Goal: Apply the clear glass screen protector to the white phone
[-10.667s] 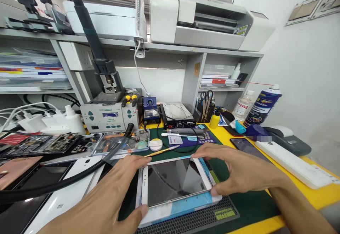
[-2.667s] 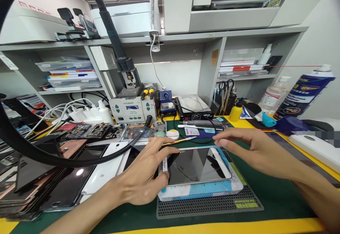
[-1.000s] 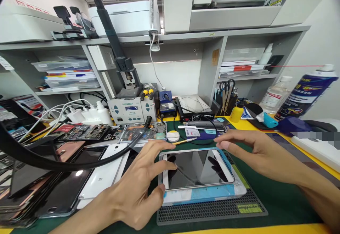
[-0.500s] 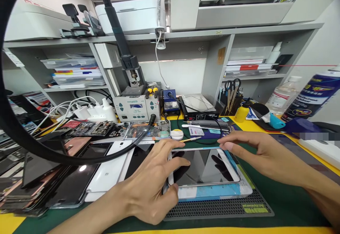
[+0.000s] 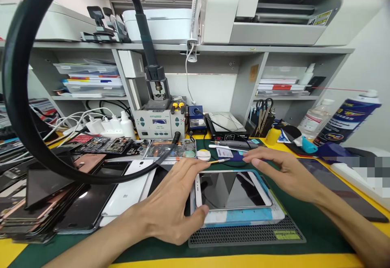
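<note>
A white phone with a dark screen (image 5: 233,190) lies face up in a white and blue holder (image 5: 243,217) on a black honeycomb mat (image 5: 246,235). My left hand (image 5: 170,207) grips the phone's left end, thumb at the near corner and fingers over the far corner. My right hand (image 5: 282,170) hovers over the phone's far right corner with fingers stretched out and apart, holding nothing. A thin yellow-handled tool (image 5: 217,161) lies just behind the phone.
Phones and screens are stacked at the left (image 5: 45,195). A white phone back (image 5: 128,193) lies beside my left hand. A rework station (image 5: 160,124) and its thick black hose (image 5: 18,109) stand behind. A spray can (image 5: 347,117) and bottle (image 5: 310,119) are at the right.
My left fingers slid off the screen's left part to the phone's left edge. My right hand stays over the far right corner. The view has shifted slightly.
</note>
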The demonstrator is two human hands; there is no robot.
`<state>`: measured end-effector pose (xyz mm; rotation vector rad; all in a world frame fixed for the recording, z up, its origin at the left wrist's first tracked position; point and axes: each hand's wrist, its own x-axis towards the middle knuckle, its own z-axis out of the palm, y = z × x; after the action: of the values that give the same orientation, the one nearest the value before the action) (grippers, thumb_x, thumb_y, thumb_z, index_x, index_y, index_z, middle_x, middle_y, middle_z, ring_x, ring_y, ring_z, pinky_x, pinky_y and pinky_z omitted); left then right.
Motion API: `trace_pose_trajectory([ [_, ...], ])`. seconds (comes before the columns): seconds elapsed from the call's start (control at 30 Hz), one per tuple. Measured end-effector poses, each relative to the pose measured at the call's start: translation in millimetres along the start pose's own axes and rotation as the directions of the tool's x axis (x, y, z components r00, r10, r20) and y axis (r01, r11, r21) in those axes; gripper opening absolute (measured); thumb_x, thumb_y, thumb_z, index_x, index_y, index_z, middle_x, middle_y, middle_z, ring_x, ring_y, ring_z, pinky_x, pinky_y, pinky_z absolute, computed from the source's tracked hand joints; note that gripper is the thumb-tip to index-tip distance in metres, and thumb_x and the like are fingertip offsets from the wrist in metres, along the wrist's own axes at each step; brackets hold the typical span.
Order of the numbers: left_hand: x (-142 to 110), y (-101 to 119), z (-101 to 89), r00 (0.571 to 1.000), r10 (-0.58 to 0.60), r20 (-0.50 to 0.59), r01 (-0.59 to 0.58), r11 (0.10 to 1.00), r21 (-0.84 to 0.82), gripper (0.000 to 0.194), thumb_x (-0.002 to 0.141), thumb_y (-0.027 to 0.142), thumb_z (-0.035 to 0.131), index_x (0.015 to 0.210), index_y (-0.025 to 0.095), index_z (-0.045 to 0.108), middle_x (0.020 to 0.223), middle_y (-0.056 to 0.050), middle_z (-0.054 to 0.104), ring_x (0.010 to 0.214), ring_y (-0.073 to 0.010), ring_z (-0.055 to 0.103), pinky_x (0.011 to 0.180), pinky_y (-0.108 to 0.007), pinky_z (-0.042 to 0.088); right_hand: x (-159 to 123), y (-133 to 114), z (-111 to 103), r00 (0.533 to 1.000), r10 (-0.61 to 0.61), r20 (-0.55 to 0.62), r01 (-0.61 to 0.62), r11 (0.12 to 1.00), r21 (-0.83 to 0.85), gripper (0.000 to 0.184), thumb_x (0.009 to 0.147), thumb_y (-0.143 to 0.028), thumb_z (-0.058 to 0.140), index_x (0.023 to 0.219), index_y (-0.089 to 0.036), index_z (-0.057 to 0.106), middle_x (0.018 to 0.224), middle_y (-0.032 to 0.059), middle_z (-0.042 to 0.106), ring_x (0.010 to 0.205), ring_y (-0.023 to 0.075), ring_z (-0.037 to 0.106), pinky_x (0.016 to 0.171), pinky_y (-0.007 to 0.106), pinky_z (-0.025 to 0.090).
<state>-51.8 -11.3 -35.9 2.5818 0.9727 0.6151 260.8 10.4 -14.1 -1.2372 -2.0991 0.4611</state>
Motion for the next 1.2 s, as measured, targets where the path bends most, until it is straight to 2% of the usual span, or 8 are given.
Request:
trace_pose_trajectory([
  [0.13,-5,-1,0.0,0.998,-0.039,0.045,0.036,0.998,0.055,0.08,0.088,0.039,0.061,0.153,0.024,0.018,0.155,-0.017,0.036,0.146,-0.0365,0.033,0.121,-0.064,0.03,4,-12,10,0.976,-0.172,0.131,0.183,0.981,-0.072,0.029,0.103,-0.034,0.05,0.114,-0.026,0.076,0.127,0.0113,0.067,0.125,0.0315,0.059,0.105,0.051,0.048],
  [0.27,-7,-1,-3.2,0.998,-0.031,0.046,0.026,0.994,0.111,0.082,0.087,0.042,0.062,0.153,0.025,0.016,0.155,-0.019,0.037,0.144,-0.0417,0.036,0.117,-0.069,0.033,13,-36,21,0.92,-0.212,0.33,0.271,0.951,-0.145,0.035,0.103,-0.023,0.045,0.126,-0.027,0.071,0.142,0.0122,0.056,0.137,0.031,0.048,0.113,0.054,0.041],
  [0.37,-8,-2,-6.3,0.998,-0.021,0.053,0.015,0.993,0.12,0.08,0.087,0.042,0.063,0.152,0.024,0.02,0.151,-0.02,0.043,0.141,-0.0424,0.042,0.114,-0.067,0.038,21,-49,29,0.888,-0.252,0.386,0.329,0.933,-0.147,0.038,0.102,-0.017,0.045,0.128,-0.025,0.071,0.144,0.0142,0.055,0.139,0.0307,0.047,0.115,0.056,0.039],
  [0.53,-10,-6,-5.7,0.999,-0.036,0.026,0.032,0.992,0.123,0.081,0.086,0.044,0.063,0.153,0.022,0.023,0.15,-0.02,0.046,0.14,-0.0439,0.043,0.112,-0.068,0.04,27,-52,33,0.853,-0.299,0.427,0.388,0.912,-0.135,0.039,0.098,-0.013,0.05,0.128,-0.024,0.072,0.147,0.0136,0.055,0.144,0.0314,0.041,0.119,0.057,0.034],
  [0.63,-11,-8,-3.6,0.999,-0.039,0.023,0.037,0.993,0.112,0.081,0.087,0.043,0.063,0.154,0.024,0.023,0.152,-0.019,0.046,0.143,-0.0435,0.042,0.114,-0.067,0.038,26,-48,29,0.848,-0.292,0.442,0.387,0.912,-0.139,0.04,0.097,-0.013,0.052,0.129,-0.025,0.072,0.148,0.0122,0.056,0.144,0.0325,0.042,0.116,0.055,0.038],
  [0.9,-12,-11,1.5,0.995,-0.091,0.032,0.087,0.992,0.092,0.083,0.086,0.038,0.064,0.154,0.031,0.018,0.154,-0.013,0.044,0.145,-0.04,0.04,0.115,-0.064,0.041,16,-39,18,0.859,-0.279,0.429,0.376,0.913,-0.158,0.04,0.097,-0.014,0.049,0.128,-0.026,0.072,0.151,0.0083,0.054,0.145,0.0296,0.04,0.116,0.048,0.04],
  [1.0,-13,-12,2.3,0.991,-0.126,0.036,0.121,0.985,0.126,0.086,0.086,0.039,0.063,0.156,0.034,0.012,0.158,-0.012,0.04,0.147,-0.0424,0.036,0.113,-0.068,0.041,14,-34,14,0.876,-0.245,0.417,0.344,0.921,-0.181,0.037,0.098,-0.018,0.049,0.125,-0.025,0.073,0.151,0.0093,0.054,0.147,0.0314,0.039,0.116,0.05,0.04],
  [1.2,-10,-7,-0.6,0.988,-0.149,0.048,0.136,0.968,0.213,0.084,0.085,0.039,0.063,0.153,0.034,0.012,0.156,-0.015,0.043,0.141,-0.044,0.046,0.105,-0.071,0.048,18,-28,8,0.901,-0.225,0.372,0.293,0.946,-0.139,0.03,0.102,-0.028,0.052,0.111,-0.028,0.081,0.143,0.0087,0.062,0.139,0.0343,0.049,0.111,0.053,0.044],
])
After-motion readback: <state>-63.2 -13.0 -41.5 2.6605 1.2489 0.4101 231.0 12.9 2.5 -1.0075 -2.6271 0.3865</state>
